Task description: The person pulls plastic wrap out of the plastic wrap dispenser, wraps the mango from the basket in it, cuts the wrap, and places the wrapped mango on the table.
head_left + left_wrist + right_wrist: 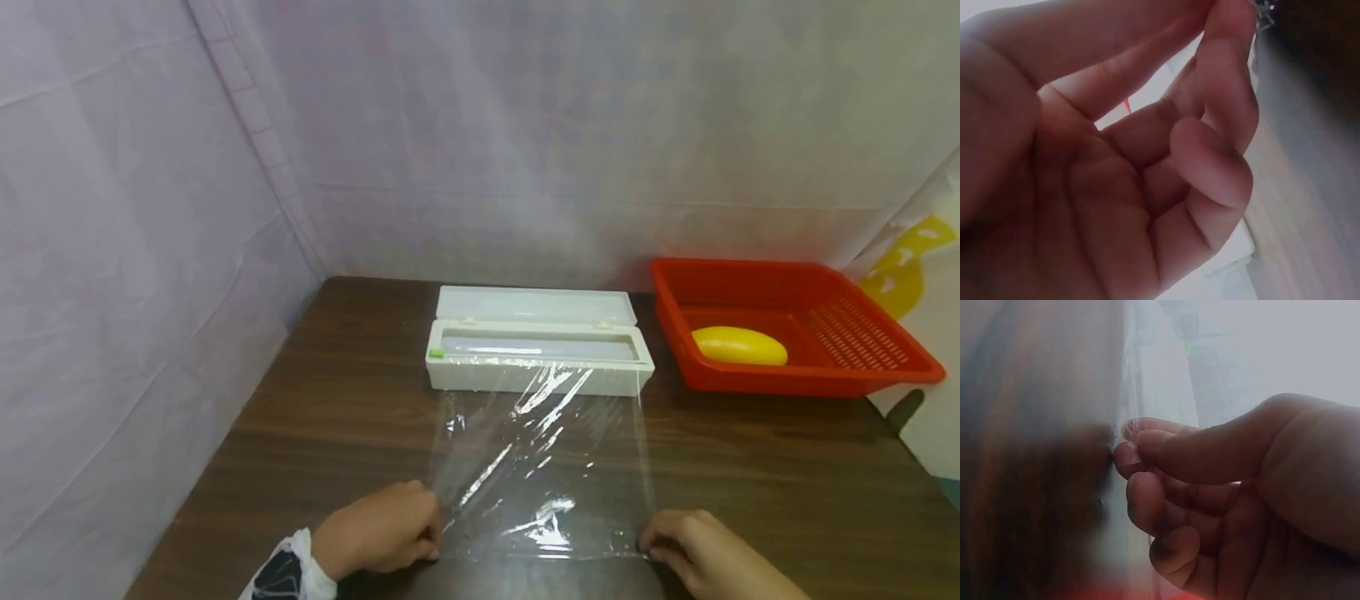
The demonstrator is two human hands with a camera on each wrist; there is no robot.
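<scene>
A sheet of clear plastic wrap (517, 475) stretches from a white wrap dispenser box (540, 379) toward the front of the table. At its near left corner my left hand (393, 525) pinches the film between thumb and fingers; the left wrist view shows the other fingers curled. My right hand (701, 550) pinches the near right corner, and the right wrist view shows the film between thumb and fingertips (1147, 440). The box's lid (536, 305) is folded back behind it, with the wrap roll (536, 347) visible inside. A small green piece (437, 353) sits at the box's left end.
Right of the box stands a red plastic basket (780, 382) with a smooth yellow oval object (738, 345) inside. The brown wooden table (300, 433) meets white cloth (480, 167) hanging behind and at the left.
</scene>
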